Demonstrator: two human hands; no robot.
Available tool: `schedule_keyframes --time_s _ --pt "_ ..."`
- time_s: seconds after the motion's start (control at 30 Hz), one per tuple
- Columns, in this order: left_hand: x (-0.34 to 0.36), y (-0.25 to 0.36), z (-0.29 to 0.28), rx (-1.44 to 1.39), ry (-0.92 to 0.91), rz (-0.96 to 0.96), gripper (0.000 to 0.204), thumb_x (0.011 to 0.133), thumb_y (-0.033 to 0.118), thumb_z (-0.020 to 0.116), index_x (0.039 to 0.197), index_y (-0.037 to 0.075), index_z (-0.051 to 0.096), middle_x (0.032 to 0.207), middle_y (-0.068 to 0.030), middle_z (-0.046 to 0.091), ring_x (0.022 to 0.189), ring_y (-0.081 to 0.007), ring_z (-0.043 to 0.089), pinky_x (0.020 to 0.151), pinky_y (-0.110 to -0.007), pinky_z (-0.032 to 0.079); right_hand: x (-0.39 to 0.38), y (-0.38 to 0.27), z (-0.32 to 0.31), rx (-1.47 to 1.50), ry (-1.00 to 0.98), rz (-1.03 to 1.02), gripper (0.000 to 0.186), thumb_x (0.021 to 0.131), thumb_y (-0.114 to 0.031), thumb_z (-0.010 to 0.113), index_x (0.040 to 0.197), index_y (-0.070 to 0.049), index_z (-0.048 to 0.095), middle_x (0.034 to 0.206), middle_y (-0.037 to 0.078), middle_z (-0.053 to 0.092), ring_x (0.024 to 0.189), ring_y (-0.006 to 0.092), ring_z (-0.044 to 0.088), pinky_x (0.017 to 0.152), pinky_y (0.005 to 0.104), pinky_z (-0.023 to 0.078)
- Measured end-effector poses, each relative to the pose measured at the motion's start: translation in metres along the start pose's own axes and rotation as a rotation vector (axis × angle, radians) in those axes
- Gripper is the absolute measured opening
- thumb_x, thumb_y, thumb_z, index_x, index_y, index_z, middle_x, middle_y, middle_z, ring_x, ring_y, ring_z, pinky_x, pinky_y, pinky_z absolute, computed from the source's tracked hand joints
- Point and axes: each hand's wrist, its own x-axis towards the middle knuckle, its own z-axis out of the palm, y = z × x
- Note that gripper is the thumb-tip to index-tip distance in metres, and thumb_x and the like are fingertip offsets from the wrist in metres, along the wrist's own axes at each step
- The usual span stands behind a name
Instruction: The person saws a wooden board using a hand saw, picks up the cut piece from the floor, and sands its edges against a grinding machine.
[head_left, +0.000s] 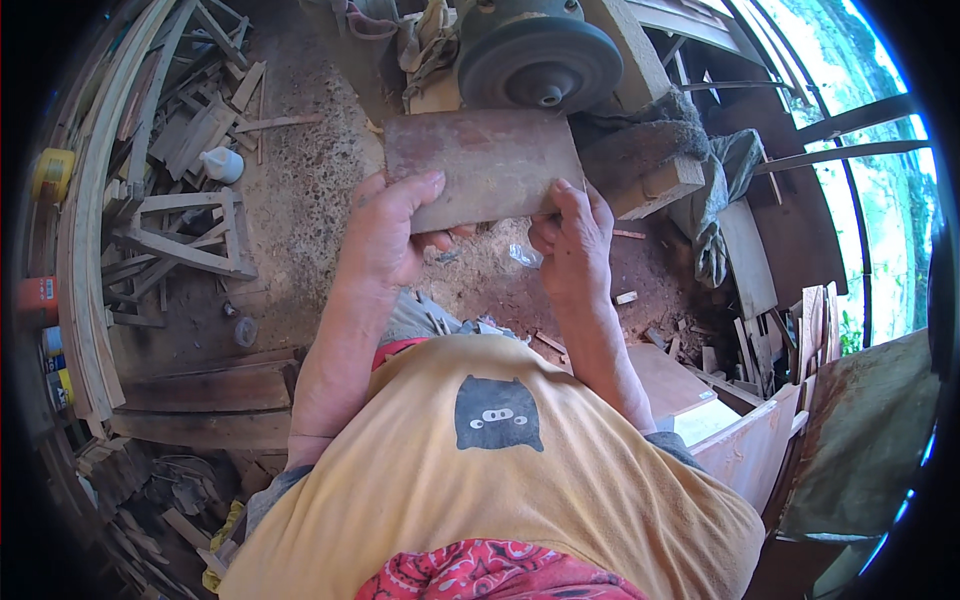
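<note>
Near the grey wheel [540, 66], the brown board [485, 165] stretches lengthwise left-to-right.

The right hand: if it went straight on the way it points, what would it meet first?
Past the flat brown board it grips, the right hand would probably meet the round grey machine disc first, though depth is hard to judge here.

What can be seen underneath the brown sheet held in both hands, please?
Past the near edge of the brown sheet, curled fingers of the left hand and right hand show, with littered floor below. The sheet covers its underside and whatever lies directly beneath.
</note>
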Motion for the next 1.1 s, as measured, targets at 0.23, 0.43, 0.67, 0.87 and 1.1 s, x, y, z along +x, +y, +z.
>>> schedule_keyframes --time_s 0.23,0.43,0.67,0.87,1.1 --pt "-0.016 -0.002 -0.036 -0.091 -0.009 0.019 0.039 0.092 0.011 0.057 0.125 -0.009 0.055 0.104 -0.0210 0.069 0.081 -0.0271 0.072 0.051 -0.028 0.058 -0.011 0.008 0.013 -0.046 0.040 0.110 0.012 0.096 -0.016 0.057 0.089 -0.007 0.054 0.072 0.001 0.051 0.049 0.0050 0.035 0.044 0.0222 0.027" --pt "-0.022 -0.021 -0.062 0.758 0.275 0.799 0.052 0.093 0.015 0.066 0.143 0.009 0.053 0.145 -0.0166 0.050 0.130 -0.0268 0.052 0.098 -0.038 0.051 -0.010 0.003 -0.032 0.047 0.002 0.206 0.013 0.092 -0.016 0.061 0.089 -0.007 0.052 0.071 0.002 0.050 0.053 0.0062 0.037 0.045 0.0230 0.027" --pt "-0.004 -0.027 -0.058 0.846 -0.235 0.653 0.019 0.094 0.017 0.071 0.107 0.004 0.069 0.090 -0.0042 0.071 0.076 -0.0150 0.065 0.065 -0.031 0.052 0.006 0.022 -0.051 -0.486 0.132 -0.163 0.028 0.101 -0.037 0.054 0.102 -0.010 0.062 0.087 0.002 0.061 0.077 0.0077 0.052 0.065 0.0268 0.043" --pt "0.012 -0.027 -0.013 0.517 -0.126 0.193 0.034 0.097 0.031 0.068 0.098 -0.004 0.067 0.074 -0.0041 0.067 0.063 -0.0097 0.062 0.053 -0.026 0.051 0.028 0.041 -0.068 -0.462 0.013 -0.172 0.057 0.102 -0.049 0.055 0.123 0.004 0.060 0.116 0.009 0.065 0.111 0.0157 0.056 0.097 0.0330 0.044" --pt "0.020 -0.013 0.031 0.401 -0.029 0.123 0.036 0.095 0.030 0.065 0.095 -0.006 0.066 0.077 -0.0070 0.066 0.062 -0.0099 0.062 0.048 -0.024 0.052 0.050 0.013 -0.062 -0.268 0.019 -0.145 0.050 0.099 -0.038 0.064 0.129 0.002 0.058 0.119 0.010 0.064 0.107 0.0175 0.062 0.089 0.0330 0.051"
